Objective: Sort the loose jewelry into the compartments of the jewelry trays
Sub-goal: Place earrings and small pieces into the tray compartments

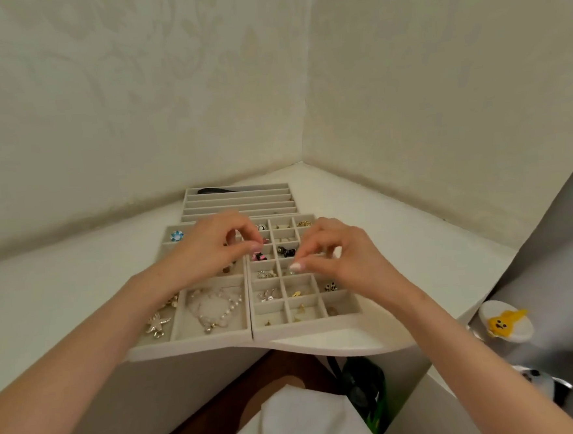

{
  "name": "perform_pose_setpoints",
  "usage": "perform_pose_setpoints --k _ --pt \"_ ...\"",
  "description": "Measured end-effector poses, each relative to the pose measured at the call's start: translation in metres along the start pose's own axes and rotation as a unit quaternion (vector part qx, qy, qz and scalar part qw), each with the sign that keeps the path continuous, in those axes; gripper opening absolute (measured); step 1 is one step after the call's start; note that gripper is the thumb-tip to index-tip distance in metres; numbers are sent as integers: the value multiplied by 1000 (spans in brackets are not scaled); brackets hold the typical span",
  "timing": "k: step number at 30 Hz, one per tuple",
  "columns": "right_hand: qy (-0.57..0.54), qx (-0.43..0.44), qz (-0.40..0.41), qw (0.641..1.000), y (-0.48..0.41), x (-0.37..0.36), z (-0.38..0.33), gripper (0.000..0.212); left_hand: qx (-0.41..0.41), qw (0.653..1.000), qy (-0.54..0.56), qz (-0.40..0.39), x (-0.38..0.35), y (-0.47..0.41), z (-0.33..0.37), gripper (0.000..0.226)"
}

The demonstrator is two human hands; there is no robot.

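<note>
Left hand: fingers curled, thumb and forefinger tips drawn together just above a pink piece. Cannot tell whether anything sits between the tips.

Right hand: same posture, thumb and forefinger closed tip to tip, other fingers curled behind. Contents of the pinch too small to make out. The tips hang over the middle rows of the grid tray.

Both hands point inward, fingertips near each other but apart. Forearms enter from the lower left and lower right.

Grid tray: small square compartments, three across. Long axis runs away from the person toward the wall corner. Small gold and silver earrings lie scattered through the cells; a black piece lies in the cell right of the pink one.

Left tray: touching the grid tray side by side, same long axis, larger compartments.
- Pearl bracelet lies looped in the near wide compartment, clasp end toward the near edge.
- Starfish pendant is in the near left compartment, its ring pointing to the near edge.
- Blue flower is in the far left cell.

Slot tray: behind both, against the wall. Its long narrow slots run left to right, crosswise to the other two trays. A dark band lies in the rearmost slot.

All three trays rest on a white corner shelf; the near ends of the two front trays overhang its curved edge. To the lower right, a yellow figure sits on a white round object beside grey fabric.
</note>
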State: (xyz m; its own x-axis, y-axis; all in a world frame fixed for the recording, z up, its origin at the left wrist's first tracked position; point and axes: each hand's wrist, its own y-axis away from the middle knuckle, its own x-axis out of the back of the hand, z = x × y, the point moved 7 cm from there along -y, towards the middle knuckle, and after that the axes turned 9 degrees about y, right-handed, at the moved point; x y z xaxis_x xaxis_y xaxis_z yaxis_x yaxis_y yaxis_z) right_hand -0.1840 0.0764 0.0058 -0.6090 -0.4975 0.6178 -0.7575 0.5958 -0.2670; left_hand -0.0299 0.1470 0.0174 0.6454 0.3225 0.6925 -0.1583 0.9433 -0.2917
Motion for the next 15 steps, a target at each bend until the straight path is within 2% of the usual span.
perform_pose_setpoints --k 4,10,13,15 --pt "69 39 -82 993 6 -33 -13 6 39 997 -15 58 5 -8 -20 4" --pt "100 49 -120 987 5 -44 -6 7 39 998 -8 50 -3 -8 -28 5" --pt "49 36 -99 993 3 -38 -5 7 42 997 -5 65 -1 -10 -32 5" --pt "35 25 -43 998 -7 -27 -2 9 52 993 -8 101 6 -13 -37 7"
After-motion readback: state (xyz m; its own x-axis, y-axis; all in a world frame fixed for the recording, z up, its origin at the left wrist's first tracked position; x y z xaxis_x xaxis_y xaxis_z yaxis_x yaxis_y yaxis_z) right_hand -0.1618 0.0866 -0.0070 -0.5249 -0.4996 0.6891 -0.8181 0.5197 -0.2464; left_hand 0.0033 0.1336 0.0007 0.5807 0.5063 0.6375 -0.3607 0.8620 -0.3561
